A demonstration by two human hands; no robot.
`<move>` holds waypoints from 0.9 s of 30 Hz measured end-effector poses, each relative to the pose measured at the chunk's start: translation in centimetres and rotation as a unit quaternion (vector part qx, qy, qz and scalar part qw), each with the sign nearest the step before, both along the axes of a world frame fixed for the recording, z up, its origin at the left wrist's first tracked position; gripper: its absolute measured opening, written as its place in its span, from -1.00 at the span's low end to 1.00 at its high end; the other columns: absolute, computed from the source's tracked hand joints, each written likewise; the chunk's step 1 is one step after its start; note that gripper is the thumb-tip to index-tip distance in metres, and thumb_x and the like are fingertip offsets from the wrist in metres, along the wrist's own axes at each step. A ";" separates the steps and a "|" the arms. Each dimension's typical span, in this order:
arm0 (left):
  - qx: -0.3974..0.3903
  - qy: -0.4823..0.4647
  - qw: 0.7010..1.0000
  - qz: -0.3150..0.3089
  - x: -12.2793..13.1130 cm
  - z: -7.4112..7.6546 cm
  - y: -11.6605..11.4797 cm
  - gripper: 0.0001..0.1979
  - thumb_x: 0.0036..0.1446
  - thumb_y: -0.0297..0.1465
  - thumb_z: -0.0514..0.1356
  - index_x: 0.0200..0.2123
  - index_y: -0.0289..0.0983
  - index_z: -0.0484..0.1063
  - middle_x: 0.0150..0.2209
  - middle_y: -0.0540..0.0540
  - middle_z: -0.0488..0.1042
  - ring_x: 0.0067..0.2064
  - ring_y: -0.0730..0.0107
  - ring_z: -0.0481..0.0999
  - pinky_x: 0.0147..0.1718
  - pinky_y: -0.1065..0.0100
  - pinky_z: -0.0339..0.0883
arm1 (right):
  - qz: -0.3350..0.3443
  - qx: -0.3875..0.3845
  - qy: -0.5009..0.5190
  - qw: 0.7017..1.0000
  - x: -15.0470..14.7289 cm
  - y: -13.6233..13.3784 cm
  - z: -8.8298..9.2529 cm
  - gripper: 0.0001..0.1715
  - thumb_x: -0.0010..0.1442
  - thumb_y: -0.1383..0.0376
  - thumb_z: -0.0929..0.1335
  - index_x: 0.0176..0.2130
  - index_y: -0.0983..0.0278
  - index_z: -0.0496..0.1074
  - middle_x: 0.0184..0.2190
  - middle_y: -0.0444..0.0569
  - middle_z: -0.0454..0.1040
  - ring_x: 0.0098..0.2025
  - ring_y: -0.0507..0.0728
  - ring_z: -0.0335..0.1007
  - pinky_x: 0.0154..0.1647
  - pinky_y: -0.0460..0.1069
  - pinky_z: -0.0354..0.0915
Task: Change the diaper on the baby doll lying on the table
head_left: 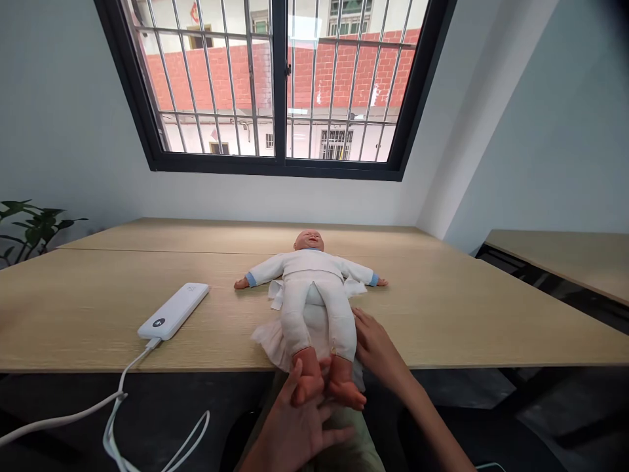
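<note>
A baby doll (314,265) in a white outfit with blue cuffs lies on its back on the table, head toward the window and arms spread. Its reddish bare feet (307,377) stick out past the front edge. My left hand (299,426) is at the feet, palm up with fingers spread, partly hidden behind them. Beside the leg on the right rests my right hand (376,341), fingers extended and touching the trouser leg or the cloth by it. A thin white cloth (272,341) lies under the doll's legs.
On the light wooden table (442,295), a white power bank (174,311) lies at left with a white cable (120,387) hanging off the front edge. A barred window (280,85) is behind. A plant (34,226) stands at far left, another table (565,262) at right.
</note>
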State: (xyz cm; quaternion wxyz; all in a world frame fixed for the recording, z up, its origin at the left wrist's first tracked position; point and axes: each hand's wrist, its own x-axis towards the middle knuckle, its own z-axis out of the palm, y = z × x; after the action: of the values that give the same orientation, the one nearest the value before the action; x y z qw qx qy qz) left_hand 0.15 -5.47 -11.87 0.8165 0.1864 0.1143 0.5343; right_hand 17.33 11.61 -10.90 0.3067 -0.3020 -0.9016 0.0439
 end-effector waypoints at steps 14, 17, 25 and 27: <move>-0.026 0.749 0.593 0.293 -5.2 1.7 -2.8 -0.64 0.01 -0.09 0.28 -0.24 -0.20 0.36 -0.31 -0.09 0.55 -0.25 0.06 0.55 -0.26 0.24 0.35 | 0.145 0.079 -0.053 0.985 0.0 -8.7 4.5 -0.60 0.36 0.19 0.25 0.14 0.23 0.35 -0.06 -0.01 0.52 0.11 0.20 0.34 0.29 0.22 0.13; 0.026 0.830 0.429 0.357 -6.7 2.0 -3.2 -0.74 0.11 -0.19 0.17 -0.21 -0.22 0.35 -0.23 -0.16 0.50 -0.17 0.02 0.51 -0.17 0.11 0.37 | 0.068 0.114 -0.066 0.989 1.1 -7.0 4.4 -0.68 0.36 0.26 0.24 0.05 0.27 0.41 -0.17 0.03 0.53 -0.04 0.20 0.40 0.22 0.23 0.18; 0.221 0.892 0.119 0.376 -8.8 2.4 -1.2 -0.52 0.13 -0.58 0.09 0.08 -0.08 0.43 0.22 -0.21 0.28 0.30 -0.07 0.17 0.17 -0.10 0.21 | 0.024 0.223 -0.174 0.959 1.5 -4.5 3.1 -0.34 0.15 0.61 0.18 0.18 0.27 0.31 -0.05 0.07 0.48 0.04 0.26 0.35 0.21 0.30 0.14; 0.247 0.898 0.100 0.351 -8.7 2.9 -0.3 -0.51 0.12 -0.61 0.10 0.03 -0.03 0.48 0.26 -0.17 0.26 0.33 -0.07 0.14 0.22 -0.15 0.12 | 0.061 0.224 -0.169 0.958 0.3 -4.6 2.9 -0.37 0.18 0.58 0.19 0.17 0.22 0.33 0.00 0.06 0.45 0.07 0.25 0.33 0.23 0.29 0.13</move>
State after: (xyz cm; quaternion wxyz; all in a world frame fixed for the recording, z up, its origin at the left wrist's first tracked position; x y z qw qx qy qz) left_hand -8.52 -5.79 -8.99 -0.2545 0.6596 0.6781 0.2007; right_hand 17.61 7.00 -8.00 0.2069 -0.1730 -0.9435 -0.1926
